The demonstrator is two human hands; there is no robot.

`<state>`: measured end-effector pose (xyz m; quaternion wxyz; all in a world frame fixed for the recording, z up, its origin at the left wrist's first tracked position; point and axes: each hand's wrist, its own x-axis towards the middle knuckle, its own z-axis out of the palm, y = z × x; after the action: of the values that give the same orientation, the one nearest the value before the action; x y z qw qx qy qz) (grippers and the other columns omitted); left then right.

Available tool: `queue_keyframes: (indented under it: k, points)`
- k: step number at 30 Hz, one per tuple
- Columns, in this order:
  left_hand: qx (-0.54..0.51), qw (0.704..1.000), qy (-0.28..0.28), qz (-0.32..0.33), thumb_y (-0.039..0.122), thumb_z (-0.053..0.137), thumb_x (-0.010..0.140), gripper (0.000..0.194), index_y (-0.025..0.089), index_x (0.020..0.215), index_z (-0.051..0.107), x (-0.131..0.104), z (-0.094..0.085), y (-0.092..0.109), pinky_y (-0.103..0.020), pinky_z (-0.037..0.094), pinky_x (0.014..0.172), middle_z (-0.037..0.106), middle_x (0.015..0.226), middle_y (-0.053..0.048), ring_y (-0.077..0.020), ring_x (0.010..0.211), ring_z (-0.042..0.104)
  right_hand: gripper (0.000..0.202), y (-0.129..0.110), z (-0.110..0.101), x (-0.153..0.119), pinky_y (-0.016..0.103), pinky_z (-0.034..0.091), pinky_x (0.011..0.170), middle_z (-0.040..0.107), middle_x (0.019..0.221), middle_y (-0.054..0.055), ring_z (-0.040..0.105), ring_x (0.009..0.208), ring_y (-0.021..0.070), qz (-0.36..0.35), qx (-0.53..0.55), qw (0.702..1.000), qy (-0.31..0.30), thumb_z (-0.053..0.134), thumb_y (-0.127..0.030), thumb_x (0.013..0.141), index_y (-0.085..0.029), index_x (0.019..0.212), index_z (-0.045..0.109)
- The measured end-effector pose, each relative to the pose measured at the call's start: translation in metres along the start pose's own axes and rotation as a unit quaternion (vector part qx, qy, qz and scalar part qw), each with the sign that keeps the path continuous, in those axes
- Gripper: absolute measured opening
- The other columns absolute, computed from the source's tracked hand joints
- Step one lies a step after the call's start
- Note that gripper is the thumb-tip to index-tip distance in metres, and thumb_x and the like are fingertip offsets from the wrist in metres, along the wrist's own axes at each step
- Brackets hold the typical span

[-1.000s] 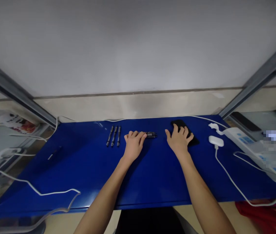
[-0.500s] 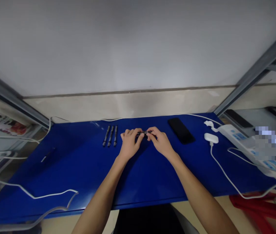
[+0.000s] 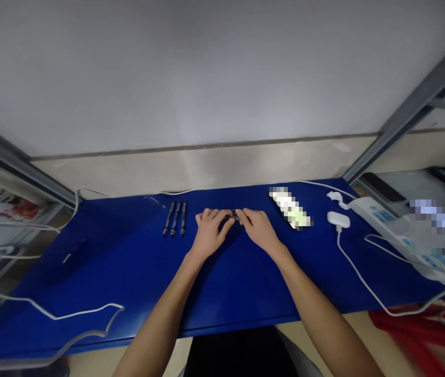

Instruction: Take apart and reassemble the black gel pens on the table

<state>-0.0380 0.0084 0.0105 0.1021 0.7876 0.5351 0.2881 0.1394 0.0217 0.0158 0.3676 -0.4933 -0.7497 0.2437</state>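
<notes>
Both hands meet over the middle of the blue table, fingers close together on a small dark pen. My left hand pinches its left end between thumb and fingers. At its right end, my right hand is closed, with thumb and index finger on it. The fingers cover most of the pen. Just left of my left hand, three dark pens lie side by side, nearly parallel: a left one, a middle one and a right one.
A phone with a lit, blurred-out screen lies right of my hands. Beyond it are a white earphone case on a cable and a white power strip. Another dark pen lies at the left, near white cables.
The phone's screen, dark before, is now lit. My right hand's fingers have closed in more over the pen, nearer to my left hand. The whole view has shifted slightly.
</notes>
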Motion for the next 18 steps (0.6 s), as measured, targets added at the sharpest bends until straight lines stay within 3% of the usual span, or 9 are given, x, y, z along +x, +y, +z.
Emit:
queue_keyframes:
  k: [2, 7, 18]
  points:
    - [0.008, 1.0, 0.002, 0.001, 0.045, 0.037, 0.101, 0.034, 0.03, 0.11, 0.066, 0.0001, 0.0005, 0.0, -0.037, 0.026, 0.081, 0.068, 0.097, -0.003, -0.0207, 0.092, 0.049, 0.04, -0.0006, -0.0001, -0.001, 0.028, 0.038, 0.06, 0.064, 0.063, 0.003, 0.059, 0.058, 0.0161, 0.005, -0.001, 1.0, -0.005, 0.041, -0.041, 0.099, -0.02, 0.068, 0.055]
    - [0.033, 0.999, 0.016, -0.029, 0.044, 0.032, 0.102, 0.04, 0.027, 0.109, 0.067, 0.0007, 0.0037, -0.004, -0.036, 0.026, 0.079, 0.067, 0.092, -0.005, -0.0209, 0.09, 0.049, 0.023, -0.0039, 0.0, -0.0019, 0.027, 0.038, 0.06, 0.066, 0.078, 0.002, 0.057, 0.064, 0.0155, -0.03, 0.035, 0.999, -0.013, 0.048, -0.038, 0.097, -0.021, 0.088, 0.061]
    - [0.024, 1.0, -0.005, 0.001, 0.042, 0.037, 0.101, 0.036, 0.029, 0.117, 0.066, -0.0018, 0.0003, 0.0037, -0.037, 0.03, 0.079, 0.065, 0.096, -0.006, -0.0226, 0.091, 0.048, 0.048, -0.0024, 0.0025, -0.0001, 0.028, 0.025, 0.052, 0.049, 0.054, -0.001, 0.041, 0.05, 0.0119, 0.007, 0.022, 1.0, 0.012, 0.04, -0.048, 0.099, -0.02, 0.06, 0.045]
